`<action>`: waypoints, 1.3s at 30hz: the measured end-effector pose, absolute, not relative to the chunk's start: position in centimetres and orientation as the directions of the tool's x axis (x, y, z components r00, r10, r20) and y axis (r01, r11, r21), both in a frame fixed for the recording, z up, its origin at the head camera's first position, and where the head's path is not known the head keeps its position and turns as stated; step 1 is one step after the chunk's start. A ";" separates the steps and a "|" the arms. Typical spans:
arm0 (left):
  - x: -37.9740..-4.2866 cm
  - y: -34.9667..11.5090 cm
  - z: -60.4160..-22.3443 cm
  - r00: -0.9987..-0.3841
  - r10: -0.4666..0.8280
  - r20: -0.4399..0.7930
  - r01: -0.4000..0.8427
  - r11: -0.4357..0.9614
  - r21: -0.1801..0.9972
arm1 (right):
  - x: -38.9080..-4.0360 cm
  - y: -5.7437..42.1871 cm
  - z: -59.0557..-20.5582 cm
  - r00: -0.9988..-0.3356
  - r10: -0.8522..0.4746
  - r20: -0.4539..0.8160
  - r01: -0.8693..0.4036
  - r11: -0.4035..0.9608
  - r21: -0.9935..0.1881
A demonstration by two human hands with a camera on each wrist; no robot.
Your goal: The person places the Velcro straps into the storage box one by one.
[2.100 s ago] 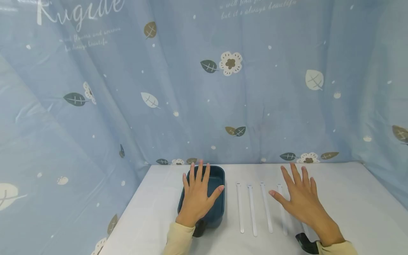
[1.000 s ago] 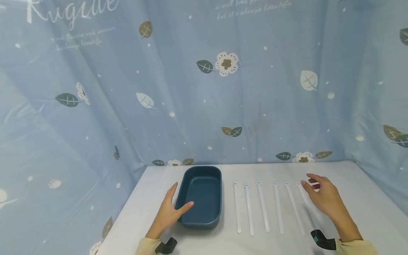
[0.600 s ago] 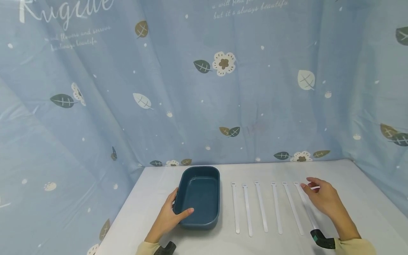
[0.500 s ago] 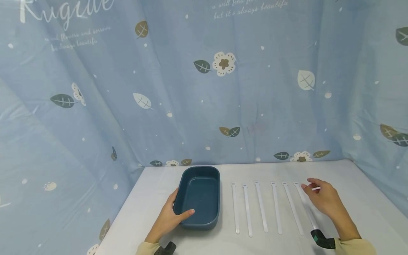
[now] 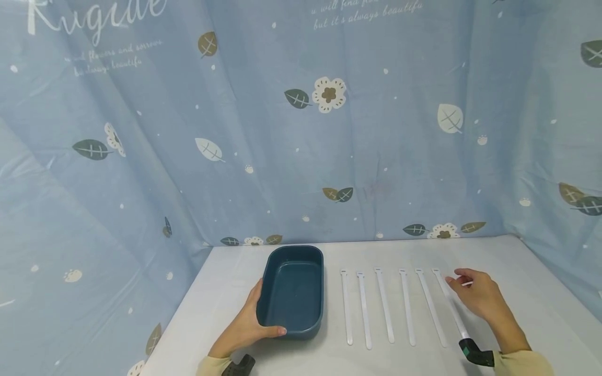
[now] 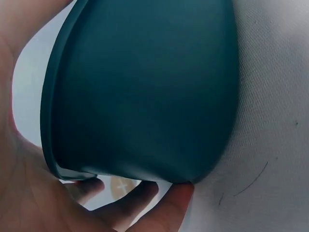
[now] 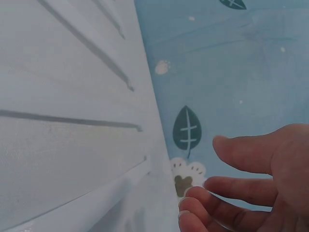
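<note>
At the near left corner of a deep, dark blue rectangular plastic box [image 5: 296,292], my left hand [image 5: 244,324] holds the wall. Its thumb lies along the near end and the other fingers lie along the left side. Up close in the left wrist view, the fingertips [image 6: 181,191] touch the box wall below the rim. To the right, several white strips [image 5: 383,303] with slotted heads lie in a row. My right hand [image 5: 479,295] hovers beside the rightmost strip [image 5: 451,303], fingers loosely bent. No held object shows in the right wrist view of this hand [image 7: 251,183].
A white table [image 5: 531,292] carries everything. Behind and to the left hangs a blue curtain [image 5: 376,130] with leaf and flower prints. Dark camera mounts [image 5: 475,352] stick out at both wrists.
My left hand has gone from above the box to its near left corner, and its thumb has dropped onto the near wall. The right hand has shifted right and its fingers have bent.
</note>
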State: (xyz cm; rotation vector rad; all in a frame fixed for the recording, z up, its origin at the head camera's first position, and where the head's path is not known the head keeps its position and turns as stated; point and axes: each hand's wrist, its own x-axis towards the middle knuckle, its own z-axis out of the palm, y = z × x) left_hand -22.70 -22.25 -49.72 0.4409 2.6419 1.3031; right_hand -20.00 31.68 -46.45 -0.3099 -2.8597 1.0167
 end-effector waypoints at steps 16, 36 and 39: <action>-23.5 -21.5 -50.5 -0.951 0.307 0.040 0.221 0.585 0.780 | -20.5 31.9 -48.1 -0.960 0.258 -0.107 0.266 0.726 -0.634; -23.5 -20.7 -51.2 -0.959 0.276 0.066 0.212 0.544 0.812 | -20.6 32.1 -49.2 -0.961 0.233 -0.146 0.273 0.754 -0.597; -23.5 -20.7 -51.2 -0.959 0.276 0.065 0.210 0.540 0.815 | -20.7 32.0 -49.4 -0.960 0.238 -0.149 0.279 0.752 -0.597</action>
